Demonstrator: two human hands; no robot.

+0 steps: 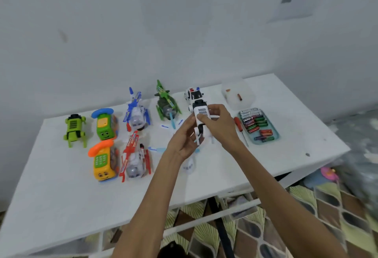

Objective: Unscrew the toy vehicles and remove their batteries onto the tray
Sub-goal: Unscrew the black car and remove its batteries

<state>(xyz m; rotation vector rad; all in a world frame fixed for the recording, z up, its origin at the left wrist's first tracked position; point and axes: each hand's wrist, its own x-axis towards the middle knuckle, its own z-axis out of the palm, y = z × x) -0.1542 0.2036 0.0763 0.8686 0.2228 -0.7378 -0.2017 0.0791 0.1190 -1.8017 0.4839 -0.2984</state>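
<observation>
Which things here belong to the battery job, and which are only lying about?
Belong to the job:
- white toy, held by left hand and right hand
- screwdriver
- tray with batteries
- other toy vehicles, e.g. green helicopter

Lying about:
- clear box
- pink item on the floor

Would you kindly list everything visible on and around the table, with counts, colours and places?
table: one, white, centre.
green robot toy: one, far left.
phone-bus toys: two, green one behind yellow one, left.
helicopter toys: three, blue, green, red, middle.
police car: one, white, back.
white toy vehicle: one, held above the table by both hands.
screwdriver: one, red handle, left of tray.
tray: one, pale blue, right.
batteries: many, green, red, silver, in tray.
clear container: one, behind tray.
left hand: grip on toy.
right hand: grip on toy.
</observation>
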